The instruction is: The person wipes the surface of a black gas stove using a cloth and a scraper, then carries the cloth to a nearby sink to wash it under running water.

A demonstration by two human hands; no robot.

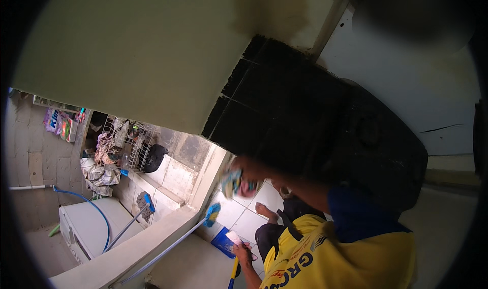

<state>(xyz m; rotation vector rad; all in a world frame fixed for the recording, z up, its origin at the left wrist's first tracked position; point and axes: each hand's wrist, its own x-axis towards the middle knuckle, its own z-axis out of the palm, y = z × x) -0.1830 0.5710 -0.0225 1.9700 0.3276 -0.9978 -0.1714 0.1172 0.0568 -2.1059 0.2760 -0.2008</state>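
Note:
My right hand (248,168) is raised at the dark tiled counter's near corner, closed round a bunched multicoloured cloth (235,183); hand and cloth are smeared by motion. Lower in the view my left hand (243,252) grips a whitish flat rectangular thing (234,238) whose kind I cannot make out. Just beyond it a blue dustpan (221,244) sits on the white floor tiles (241,215). A yellow handle (234,274) shows beside my left forearm. My bare foot (265,210) is between the two hands.
The black tiled counter (284,96) fills the middle. A blue-headed brush with a long handle (212,214) leans along a low ledge (137,251). Past the ledge are a mop (146,205), a white appliance (104,223) with a blue hose and a wire rack (136,151) of cloths.

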